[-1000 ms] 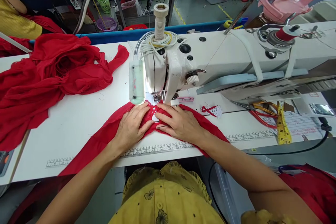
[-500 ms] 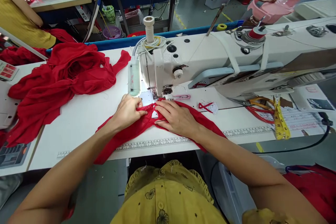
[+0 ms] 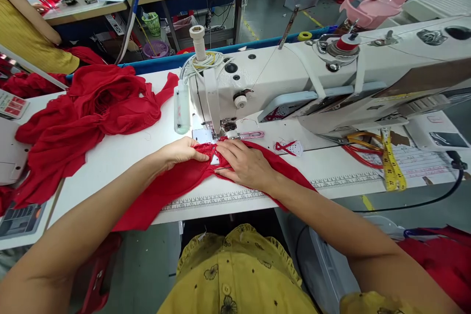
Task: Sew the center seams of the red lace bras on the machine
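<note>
Red fabric point(image 3: 172, 184) with a lacy edge lies across the front of the white sewing table, its upper edge by the needle and presser foot point(image 3: 217, 132) of the sewing machine point(image 3: 272, 73). My left hand point(image 3: 180, 152) pinches that edge between thumb and fingers, just left of the foot. To the right, my right hand point(image 3: 245, 164) lies flat on the cloth with its fingers stretched toward the foot. Between the hands a small gap in the cloth shows the white surface below. The fabric's left end hangs over the table's front edge.
A heap of red cloth point(image 3: 99, 113) covers the table's left side. Right of the hands are a pink thread snipper point(image 3: 250, 135), scissors point(image 3: 362, 142) and a yellow tape measure point(image 3: 392, 162). A printed ruler point(image 3: 346, 180) runs along the front edge. Another person's arm point(image 3: 31, 12) shows far left.
My left hand has shifted slightly left along the fabric edge, and the cloth's left part now spreads further left. My right hand stays nearly in place. The camera view has turned slightly.
</note>
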`<state>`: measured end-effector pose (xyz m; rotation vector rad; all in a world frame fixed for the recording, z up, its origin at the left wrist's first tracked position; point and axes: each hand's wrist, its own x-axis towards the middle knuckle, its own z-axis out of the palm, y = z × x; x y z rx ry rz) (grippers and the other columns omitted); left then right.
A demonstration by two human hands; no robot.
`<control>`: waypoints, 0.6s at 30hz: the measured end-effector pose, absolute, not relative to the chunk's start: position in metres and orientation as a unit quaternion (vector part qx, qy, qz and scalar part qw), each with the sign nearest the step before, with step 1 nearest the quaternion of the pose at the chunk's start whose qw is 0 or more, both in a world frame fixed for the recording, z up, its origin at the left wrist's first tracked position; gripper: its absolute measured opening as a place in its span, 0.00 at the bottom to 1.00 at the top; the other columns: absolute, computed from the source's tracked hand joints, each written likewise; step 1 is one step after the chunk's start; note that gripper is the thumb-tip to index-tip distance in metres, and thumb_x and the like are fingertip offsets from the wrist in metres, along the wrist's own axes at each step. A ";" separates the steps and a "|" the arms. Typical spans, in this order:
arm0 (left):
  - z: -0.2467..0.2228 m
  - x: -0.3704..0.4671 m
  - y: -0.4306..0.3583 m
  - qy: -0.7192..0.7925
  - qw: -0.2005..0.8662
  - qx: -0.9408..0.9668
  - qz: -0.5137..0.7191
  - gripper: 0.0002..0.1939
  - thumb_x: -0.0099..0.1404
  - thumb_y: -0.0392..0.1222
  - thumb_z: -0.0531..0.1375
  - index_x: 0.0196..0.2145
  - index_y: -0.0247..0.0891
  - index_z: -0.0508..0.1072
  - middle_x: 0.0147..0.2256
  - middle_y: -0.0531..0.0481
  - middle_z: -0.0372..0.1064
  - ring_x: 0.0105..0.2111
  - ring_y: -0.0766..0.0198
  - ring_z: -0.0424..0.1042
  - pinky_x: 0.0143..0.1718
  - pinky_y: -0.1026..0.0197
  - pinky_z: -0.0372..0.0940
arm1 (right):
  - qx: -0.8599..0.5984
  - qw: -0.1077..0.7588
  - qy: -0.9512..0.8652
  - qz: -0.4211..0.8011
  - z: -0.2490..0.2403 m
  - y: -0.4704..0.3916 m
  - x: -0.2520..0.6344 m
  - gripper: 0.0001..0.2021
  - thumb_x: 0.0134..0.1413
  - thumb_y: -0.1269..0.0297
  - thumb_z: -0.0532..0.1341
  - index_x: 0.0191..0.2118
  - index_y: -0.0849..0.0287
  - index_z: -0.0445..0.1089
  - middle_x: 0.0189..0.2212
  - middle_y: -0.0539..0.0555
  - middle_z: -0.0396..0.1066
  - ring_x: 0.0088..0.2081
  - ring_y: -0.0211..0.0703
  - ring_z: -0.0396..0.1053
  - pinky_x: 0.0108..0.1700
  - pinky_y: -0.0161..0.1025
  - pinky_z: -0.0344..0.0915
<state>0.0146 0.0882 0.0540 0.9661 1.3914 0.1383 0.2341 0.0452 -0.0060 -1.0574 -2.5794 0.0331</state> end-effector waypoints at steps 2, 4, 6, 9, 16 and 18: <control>0.052 0.016 0.089 0.623 0.664 0.409 0.063 0.22 0.33 0.46 0.77 0.26 0.35 0.78 0.26 0.49 0.77 0.25 0.61 0.73 0.30 0.61 0.66 | -0.374 0.173 -0.911 0.012 -0.006 0.045 0.234 0.29 0.67 0.46 0.54 0.61 0.67 0.64 0.62 0.61 0.66 0.61 0.53 0.62 0.50 0.47 0.74; 0.051 0.017 0.090 0.628 0.665 0.399 0.066 0.22 0.33 0.45 0.77 0.26 0.35 0.78 0.26 0.48 0.78 0.26 0.61 0.74 0.31 0.60 0.67 | -0.375 0.170 -0.911 0.015 -0.006 0.045 0.233 0.29 0.67 0.46 0.53 0.61 0.67 0.64 0.62 0.62 0.66 0.61 0.53 0.62 0.49 0.47 0.74; 0.049 0.018 0.090 0.631 0.663 0.397 0.067 0.21 0.34 0.44 0.77 0.26 0.35 0.79 0.26 0.48 0.78 0.26 0.60 0.74 0.32 0.60 0.68 | -0.379 0.170 -0.909 0.023 -0.005 0.045 0.234 0.30 0.67 0.46 0.53 0.61 0.66 0.64 0.61 0.62 0.66 0.61 0.53 0.62 0.48 0.47 0.74; 0.050 0.019 0.090 0.630 0.659 0.405 0.073 0.18 0.37 0.43 0.76 0.27 0.35 0.79 0.27 0.49 0.78 0.26 0.61 0.74 0.32 0.61 0.67 | -0.380 0.171 -0.908 0.032 -0.004 0.045 0.234 0.28 0.67 0.46 0.53 0.61 0.64 0.64 0.61 0.63 0.66 0.61 0.53 0.61 0.47 0.46 0.74; 0.053 0.016 0.089 0.624 0.662 0.408 0.074 0.15 0.39 0.41 0.74 0.27 0.35 0.79 0.27 0.49 0.78 0.26 0.61 0.74 0.31 0.61 0.66 | -0.361 0.152 -0.920 0.034 -0.001 0.045 0.236 0.20 0.69 0.51 0.53 0.57 0.54 0.69 0.62 0.62 0.64 0.61 0.55 0.60 0.47 0.47 0.72; 0.054 0.016 0.089 0.626 0.663 0.405 0.072 0.16 0.39 0.41 0.74 0.27 0.35 0.79 0.26 0.48 0.78 0.25 0.61 0.74 0.31 0.61 0.67 | -0.358 0.150 -0.921 0.031 0.000 0.045 0.235 0.19 0.69 0.51 0.52 0.56 0.53 0.70 0.62 0.62 0.64 0.61 0.56 0.60 0.47 0.46 0.72</control>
